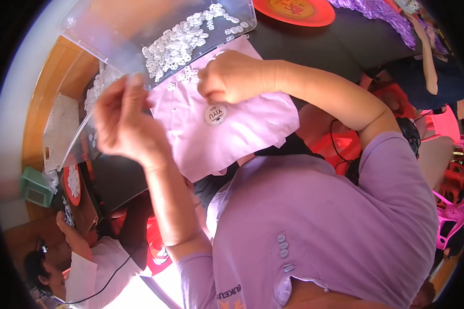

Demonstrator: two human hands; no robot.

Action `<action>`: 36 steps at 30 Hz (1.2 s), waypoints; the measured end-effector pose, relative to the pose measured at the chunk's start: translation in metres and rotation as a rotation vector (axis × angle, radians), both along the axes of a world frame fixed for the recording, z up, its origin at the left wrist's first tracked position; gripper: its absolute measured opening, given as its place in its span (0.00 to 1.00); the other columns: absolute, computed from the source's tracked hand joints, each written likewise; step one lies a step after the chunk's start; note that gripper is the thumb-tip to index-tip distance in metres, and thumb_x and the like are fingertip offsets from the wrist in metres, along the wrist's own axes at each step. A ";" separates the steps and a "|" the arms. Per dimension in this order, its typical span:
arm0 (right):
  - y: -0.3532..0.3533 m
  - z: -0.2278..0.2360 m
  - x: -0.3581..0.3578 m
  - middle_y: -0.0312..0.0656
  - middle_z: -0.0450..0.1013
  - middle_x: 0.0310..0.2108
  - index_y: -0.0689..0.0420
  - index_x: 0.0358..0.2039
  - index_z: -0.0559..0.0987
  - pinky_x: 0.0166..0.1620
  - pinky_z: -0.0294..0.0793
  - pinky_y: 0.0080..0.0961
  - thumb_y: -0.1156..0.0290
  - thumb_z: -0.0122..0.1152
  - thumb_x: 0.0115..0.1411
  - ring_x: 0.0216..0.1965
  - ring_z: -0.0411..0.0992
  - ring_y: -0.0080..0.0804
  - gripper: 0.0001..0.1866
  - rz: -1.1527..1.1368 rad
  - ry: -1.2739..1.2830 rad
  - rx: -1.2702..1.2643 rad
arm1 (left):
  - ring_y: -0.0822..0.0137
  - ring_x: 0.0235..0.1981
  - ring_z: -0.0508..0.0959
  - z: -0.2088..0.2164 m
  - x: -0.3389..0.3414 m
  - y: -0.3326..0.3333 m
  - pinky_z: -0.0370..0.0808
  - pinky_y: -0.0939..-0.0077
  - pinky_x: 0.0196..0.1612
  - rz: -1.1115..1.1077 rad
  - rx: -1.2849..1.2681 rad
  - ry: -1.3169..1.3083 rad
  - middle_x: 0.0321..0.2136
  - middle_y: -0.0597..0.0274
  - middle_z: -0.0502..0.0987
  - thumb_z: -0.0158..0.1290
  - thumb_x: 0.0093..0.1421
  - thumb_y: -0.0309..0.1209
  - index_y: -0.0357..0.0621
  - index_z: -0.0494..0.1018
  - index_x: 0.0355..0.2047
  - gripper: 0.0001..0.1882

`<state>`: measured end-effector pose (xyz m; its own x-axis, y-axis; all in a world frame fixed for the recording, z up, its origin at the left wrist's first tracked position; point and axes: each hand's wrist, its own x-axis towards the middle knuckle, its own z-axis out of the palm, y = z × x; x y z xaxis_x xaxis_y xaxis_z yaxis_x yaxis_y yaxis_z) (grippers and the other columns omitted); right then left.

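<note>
A pink cloth [191, 139] with a round printed mark lies over the dark table's edge and hangs toward my lap. My right hand [237, 77] rests on its upper part, fingers curled closed; whatever they hold is hidden. Several small white plastic pieces [186, 75] lie on the cloth beside those fingers. More pieces fill part of a clear plastic tray [108, 44] just beyond the cloth. To the left, my left hand [131, 123] is raised, its fingers bent and smeared by motion, so its grip cannot be made out.
A second clear container [77, 139] with white pieces stands at the left, near a green basket [36, 186]. Far off are a red round plate [296, 11] and purple strands [379, 18]. Other people sit at lower left and upper right, among red and pink plastic chairs [443, 123].
</note>
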<state>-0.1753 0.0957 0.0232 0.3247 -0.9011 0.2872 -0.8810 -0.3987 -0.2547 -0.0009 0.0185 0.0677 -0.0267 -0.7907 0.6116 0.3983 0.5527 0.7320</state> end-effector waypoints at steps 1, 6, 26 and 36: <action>0.002 -0.001 0.000 0.40 0.74 0.25 0.56 0.26 0.78 0.33 0.71 0.40 0.70 0.60 0.51 0.28 0.74 0.43 0.04 -0.001 -0.008 -0.005 | 0.73 0.18 0.74 0.013 0.010 -0.007 0.68 0.82 0.18 0.101 -0.081 0.002 0.21 0.56 0.78 0.62 0.48 0.14 0.31 0.76 0.28 0.07; -0.009 -0.001 0.014 0.40 0.74 0.28 0.58 0.25 0.77 0.36 0.72 0.40 0.68 0.64 0.48 0.32 0.74 0.43 0.08 0.044 0.124 -0.043 | 0.70 0.20 0.73 0.074 0.080 -0.075 0.70 0.81 0.24 0.539 -0.204 -0.348 0.22 0.60 0.78 0.62 0.51 0.21 0.32 0.79 0.30 0.06; -0.028 0.007 -0.069 0.37 0.74 0.18 0.60 0.27 0.82 0.26 0.70 0.24 0.65 0.63 0.52 0.20 0.72 0.23 0.11 -0.340 -0.871 -0.119 | 0.55 0.32 0.76 -0.058 -0.061 0.006 0.74 0.62 0.34 -0.248 -0.715 -1.143 0.29 0.57 0.73 0.62 0.51 0.31 0.44 0.76 0.33 0.10; -0.015 0.025 -0.058 0.37 0.76 0.20 0.55 0.29 0.83 0.31 0.71 0.28 0.64 0.63 0.53 0.24 0.73 0.26 0.09 -0.415 -0.723 -0.182 | 0.56 0.33 0.76 -0.057 -0.083 0.013 0.75 0.62 0.34 -0.216 -0.800 -1.117 0.30 0.59 0.72 0.60 0.50 0.28 0.43 0.74 0.28 0.06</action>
<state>-0.2333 0.0803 0.0484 -0.3410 -0.8260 0.4488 -0.6101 -0.1688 -0.7742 -0.0839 0.0315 0.0106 -0.8712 -0.1577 0.4649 -0.0510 0.9709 0.2338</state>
